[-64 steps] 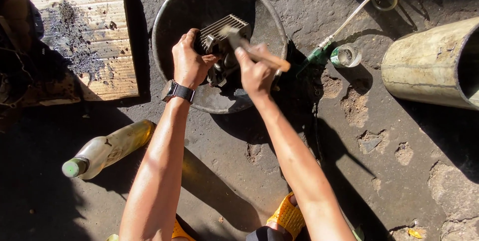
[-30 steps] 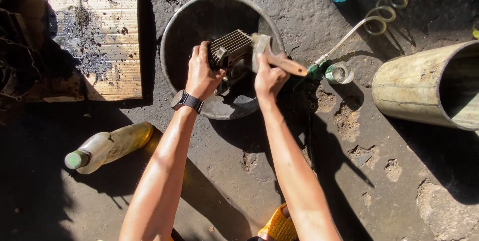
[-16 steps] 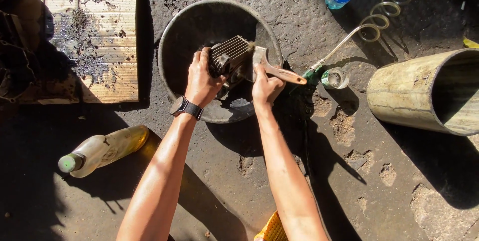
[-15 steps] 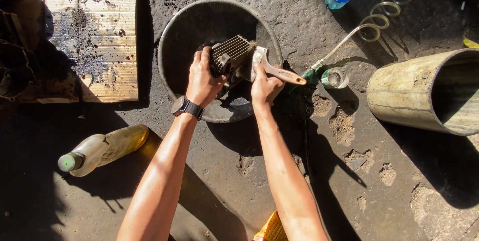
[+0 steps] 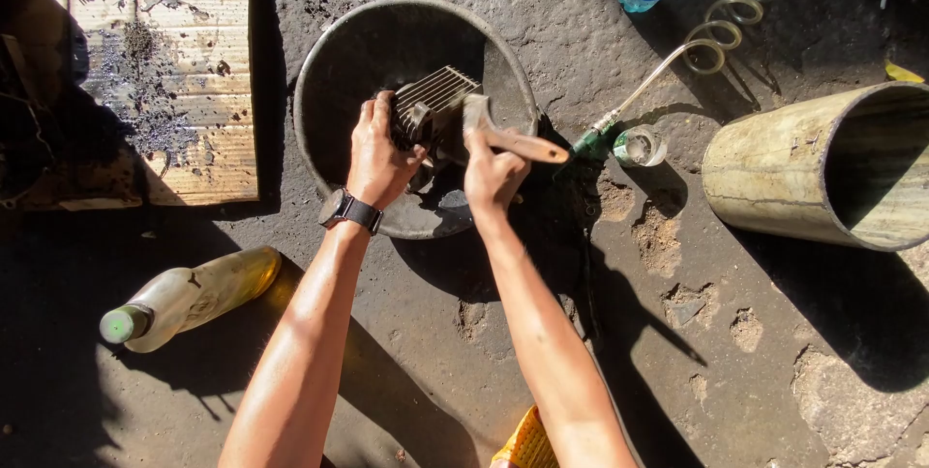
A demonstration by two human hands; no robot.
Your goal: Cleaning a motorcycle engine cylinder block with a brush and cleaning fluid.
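Here, upper centre of the frame, my left hand (image 5: 379, 153) clamps the finned metal part (image 5: 431, 105) over the basin (image 5: 324, 71); my right hand (image 5: 492, 178) grips a paintbrush (image 5: 513, 142). It looks heavy, rigid, probably oily, best held by its solid body.
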